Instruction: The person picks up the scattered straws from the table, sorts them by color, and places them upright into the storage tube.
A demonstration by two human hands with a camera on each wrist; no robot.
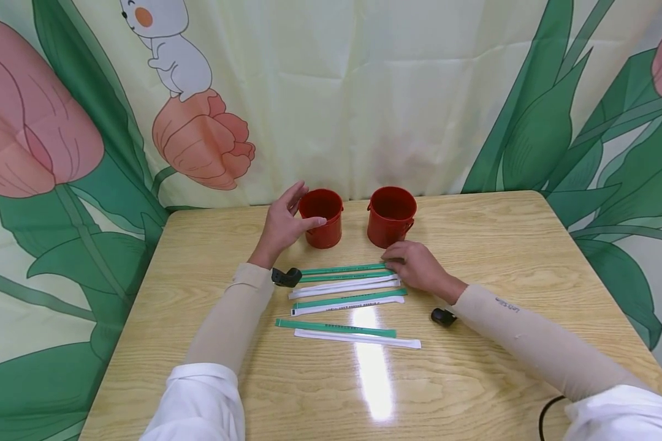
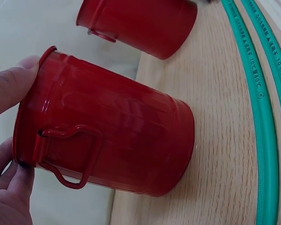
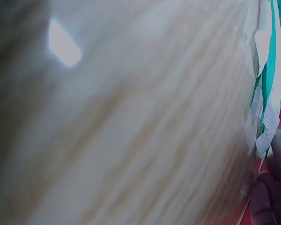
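Two red metal buckets stand at the back of the wooden table [image 1: 502,245]. My left hand [image 1: 287,222] holds the left bucket [image 1: 322,219] [image 2: 112,140], thumb across its front and fingers at the rim; its wire handle [image 2: 70,154] shows in the left wrist view. The right bucket [image 1: 391,215] [image 2: 140,23] stands free. Several long paper-wrapped sticks, green and white, lie in a row before the buckets. My right hand [image 1: 409,264] rests on the right end of the topmost green stick [image 1: 342,269] [image 2: 253,79], fingers curled onto it. The right wrist view is blurred and shows only wrapper ends [image 3: 268,89].
More wrapped sticks lie nearer me, a green one [image 1: 335,328] and a white one [image 1: 358,339] lowest. A flowered curtain [image 1: 364,92] hangs right behind the table. Black wrist cameras [image 1: 285,277] [image 1: 443,316] sit under both forearms. Bare tabletop lies to the left, right and front.
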